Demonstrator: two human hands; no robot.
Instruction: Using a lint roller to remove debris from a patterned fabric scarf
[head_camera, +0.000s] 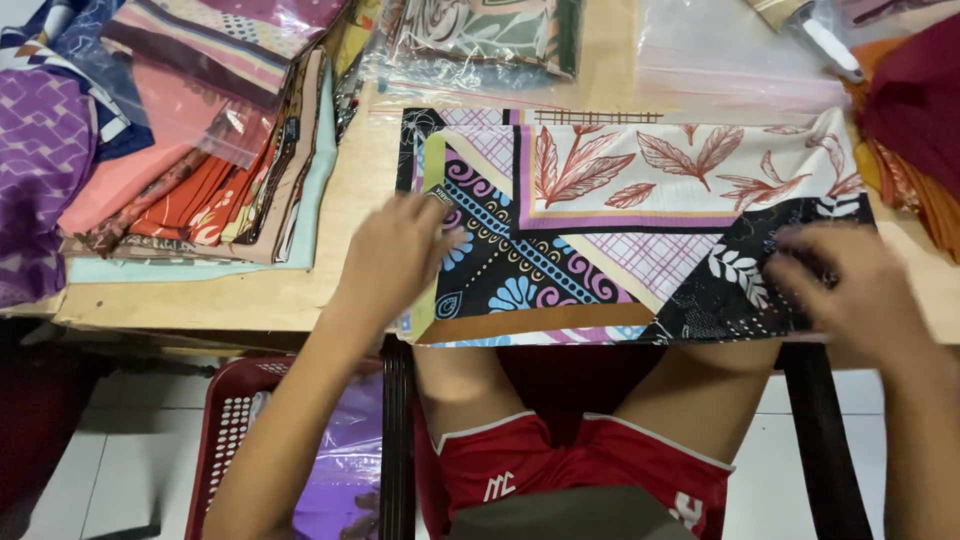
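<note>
Two bare hands rest on a folded patterned scarf (620, 225) that lies flat at the near edge of a wooden table (290, 295), seen from the head camera. The left hand (395, 255) presses its fingers on the scarf's left end, fingertips bent at the fold by a small label; it pinches nothing that I can make out. The right hand (850, 290) lies on the scarf's dark right end, blurred, fingers curled onto the cloth; whether it grips the cloth cannot be told. Left of the left hand sits a stack of folded fabrics (190, 170), some in clear bags. Beyond the right hand lies a clear bag (730, 60). Below the left forearm stands a red basket (235, 420).
</note>
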